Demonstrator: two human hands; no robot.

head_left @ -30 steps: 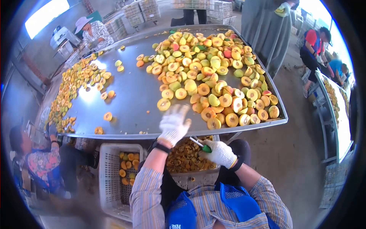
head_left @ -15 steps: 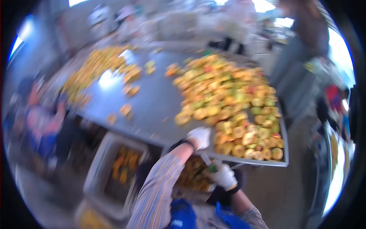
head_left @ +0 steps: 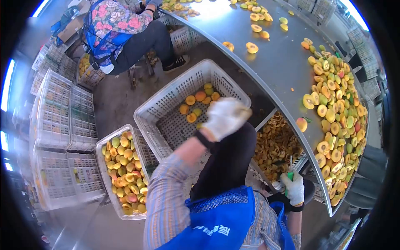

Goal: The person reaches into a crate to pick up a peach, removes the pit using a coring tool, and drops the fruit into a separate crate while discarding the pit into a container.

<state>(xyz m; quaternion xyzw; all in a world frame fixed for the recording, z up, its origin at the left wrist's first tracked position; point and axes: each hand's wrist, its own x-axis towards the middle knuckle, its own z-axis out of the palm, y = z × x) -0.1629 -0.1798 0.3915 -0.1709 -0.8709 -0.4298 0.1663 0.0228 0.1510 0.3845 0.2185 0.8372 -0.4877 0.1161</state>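
Note:
My left hand (head_left: 227,118), in a white glove with a dark wristband, is over the right part of a large grey slatted crate (head_left: 146,112). Motion smears its fingers, and a brownish patch at them is too blurred to name. Inside that crate lie several peach pieces (head_left: 200,96). My right hand (head_left: 295,188), also gloved, is closed round the green handle of a knife (head_left: 290,177), whose narrow blade points up. Just beyond the knife, a crate of brown peach scraps (head_left: 277,143) sits partly under the metal table (head_left: 266,66).
Many halved peaches (head_left: 333,121) are heaped on the table's right side. A white crate full of peaches (head_left: 125,175) stands at the left, beside stacked crates (head_left: 62,112). A person in a floral top (head_left: 116,18) sits at the upper left.
The view has swung left and down. My left hand has gone from beside the knife at the table edge to over the large crate. My right hand still holds the knife.

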